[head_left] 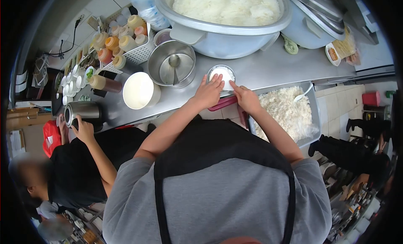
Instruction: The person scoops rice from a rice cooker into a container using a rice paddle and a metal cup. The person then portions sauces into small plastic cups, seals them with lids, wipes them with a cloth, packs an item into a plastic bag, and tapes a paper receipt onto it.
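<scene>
A small round metal bowl with white contents stands near the counter's front edge; I cannot make out whether they are rice or something else. My left hand reaches over the bowl's left side, its fingers stretched out and resting on the white contents. From the right comes my right hand, index finger extended to the bowl's near right rim; its other fingers are partly hidden. Neither hand visibly grips anything. Left of the bowl are a steel pot with a spoon inside and a white tub.
A large basin of rice stands behind the bowl. Below right is a bin of rice with a white scoop. Sauce bottles crowd the left. There a co-worker's hand holds a metal jug.
</scene>
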`<state>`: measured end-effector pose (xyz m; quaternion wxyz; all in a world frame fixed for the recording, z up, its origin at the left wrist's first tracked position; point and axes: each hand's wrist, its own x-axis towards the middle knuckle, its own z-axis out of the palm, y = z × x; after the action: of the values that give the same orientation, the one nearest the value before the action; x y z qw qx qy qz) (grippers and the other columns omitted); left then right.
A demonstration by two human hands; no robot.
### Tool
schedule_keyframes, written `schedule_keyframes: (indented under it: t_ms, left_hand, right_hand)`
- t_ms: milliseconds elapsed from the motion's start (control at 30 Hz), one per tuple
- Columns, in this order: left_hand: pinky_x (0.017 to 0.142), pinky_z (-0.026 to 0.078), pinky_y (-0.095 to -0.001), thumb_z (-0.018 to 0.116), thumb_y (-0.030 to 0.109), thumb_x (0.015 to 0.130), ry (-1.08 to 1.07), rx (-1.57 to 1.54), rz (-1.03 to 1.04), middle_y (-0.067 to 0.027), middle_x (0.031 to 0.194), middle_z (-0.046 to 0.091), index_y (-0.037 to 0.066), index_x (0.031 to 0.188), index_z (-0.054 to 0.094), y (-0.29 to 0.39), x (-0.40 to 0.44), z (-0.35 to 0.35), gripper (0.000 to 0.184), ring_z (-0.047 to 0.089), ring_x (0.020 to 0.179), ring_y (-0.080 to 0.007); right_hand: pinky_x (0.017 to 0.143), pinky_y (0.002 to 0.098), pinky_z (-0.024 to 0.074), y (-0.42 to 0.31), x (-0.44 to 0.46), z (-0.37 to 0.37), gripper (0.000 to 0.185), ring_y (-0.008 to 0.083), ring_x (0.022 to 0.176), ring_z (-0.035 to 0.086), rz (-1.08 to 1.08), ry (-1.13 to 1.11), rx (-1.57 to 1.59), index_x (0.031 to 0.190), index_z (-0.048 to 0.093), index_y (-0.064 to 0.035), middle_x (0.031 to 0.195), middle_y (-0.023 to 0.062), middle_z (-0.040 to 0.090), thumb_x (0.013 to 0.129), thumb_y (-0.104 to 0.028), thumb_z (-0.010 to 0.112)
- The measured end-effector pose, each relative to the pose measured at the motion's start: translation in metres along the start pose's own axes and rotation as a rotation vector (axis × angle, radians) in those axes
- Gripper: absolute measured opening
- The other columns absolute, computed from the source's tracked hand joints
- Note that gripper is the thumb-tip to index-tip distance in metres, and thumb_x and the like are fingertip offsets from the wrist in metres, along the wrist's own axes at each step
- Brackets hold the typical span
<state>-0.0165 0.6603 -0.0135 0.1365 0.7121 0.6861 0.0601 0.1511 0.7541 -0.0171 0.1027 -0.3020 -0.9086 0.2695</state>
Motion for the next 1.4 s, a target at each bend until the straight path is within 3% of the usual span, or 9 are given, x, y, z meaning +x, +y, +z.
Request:
schedule_keyframes:
  t_ms: [333,667,767,833,867,967,1000,1200,1400]
  left_hand:
    - [0.106,0.012,-0.0412,0.037,0.008,0.08,-0.279,0.082,-0.033,-0.0165,0.139,0.022,0.0,0.128,0.034,0.0,0.016,-0.015,0.049,0.021,0.129,-0.0272]
    - [0.106,0.016,-0.041,0.042,0.003,0.076,-0.378,0.266,-0.077,-0.0179,0.135,0.03,0.001,0.125,0.039,0.008,0.033,-0.027,0.049,0.031,0.125,-0.0278]
    - [0.103,0.024,-0.0404,0.041,0.001,0.076,-0.283,-0.013,-0.013,-0.0167,0.13,0.038,0.004,0.119,0.048,-0.019,0.018,-0.023,0.043,0.037,0.121,-0.0261]
    - [0.089,0.04,-0.0369,0.045,0.001,0.078,0.232,-0.334,0.087,-0.0149,0.116,0.052,0.005,0.106,0.057,-0.036,0.002,-0.023,0.031,0.052,0.105,-0.0242]
    - [0.089,0.04,-0.0369,0.045,0.001,0.078,0.239,-0.324,0.082,-0.0149,0.116,0.052,0.005,0.106,0.057,-0.035,-0.006,-0.023,0.031,0.052,0.105,-0.0242]
    - [0.064,0.049,-0.0262,0.055,0.006,0.079,0.59,-0.812,-0.29,-0.0093,0.089,0.059,0.001,0.096,0.058,-0.021,-0.027,-0.012,0.017,0.06,0.074,-0.0161]
    - [0.064,0.049,-0.0262,0.055,0.006,0.079,0.592,-0.806,-0.289,-0.0093,0.089,0.059,0.001,0.096,0.058,-0.025,-0.025,0.003,0.017,0.06,0.074,-0.0161]
    - [0.063,0.051,-0.028,0.055,0.008,0.08,0.355,-1.465,-0.668,-0.0106,0.085,0.054,-0.002,0.107,0.043,-0.028,-0.002,0.027,0.031,0.06,0.071,-0.0204]
    - [0.06,0.054,-0.0316,0.051,0.001,0.079,0.241,-1.696,-0.767,-0.0104,0.078,0.05,0.002,0.085,0.04,-0.025,0.004,0.025,0.013,0.059,0.066,-0.0224]
  right_hand:
    - [0.063,0.0395,0.0485,-0.016,0.024,-0.011,0.043,0.0317,0.068,0.06,0.021,-0.282,-0.234,0.125,0.042,-0.0179,0.08,0.013,0.06,0.082,-0.016,0.046]
    - [0.068,0.0408,0.0475,-0.019,0.039,-0.019,0.044,0.0325,0.075,0.06,0.038,-0.446,-0.254,0.125,0.044,-0.0155,0.083,0.0191,0.06,0.081,-0.014,0.044]
    - [0.071,0.042,0.044,-0.015,0.051,-0.037,0.04,0.0358,0.077,0.057,0.008,-0.476,-0.166,0.124,0.045,-0.0168,0.082,0.0212,0.06,0.083,-0.016,0.044]
    - [0.071,0.0421,0.0449,-0.011,0.053,-0.056,0.039,0.0353,0.077,0.057,-0.045,-0.421,-0.167,0.122,0.047,-0.0162,0.084,0.0204,0.06,0.083,-0.017,0.044]
    - [0.072,0.0423,0.0457,-0.012,0.051,-0.063,0.037,0.0349,0.078,0.058,-0.079,-0.38,-0.155,0.121,0.048,-0.0156,0.086,0.0195,0.06,0.084,-0.017,0.043]
    - [0.069,0.0432,0.0453,-0.025,0.044,-0.066,0.035,0.0358,0.075,0.058,-0.04,-0.211,-0.133,0.118,0.05,-0.0124,0.084,0.0204,0.06,0.084,-0.017,0.043]
    - [0.068,0.044,0.0446,-0.025,0.043,-0.058,0.034,0.0366,0.074,0.057,-0.002,-0.105,-0.148,0.116,0.051,-0.0111,0.083,0.0214,0.059,0.083,-0.017,0.045]
    - [0.066,0.0456,0.0458,-0.013,0.026,-0.003,0.037,0.0376,0.07,0.058,0.003,-0.167,-0.171,0.118,0.049,-0.0097,0.075,0.0204,0.06,0.082,-0.016,0.046]
    - [0.064,0.0453,0.046,-0.005,0.029,-0.035,0.037,0.0373,0.069,0.058,-0.045,-0.101,-0.122,0.118,0.048,-0.006,0.075,0.0227,0.059,0.083,-0.015,0.045]
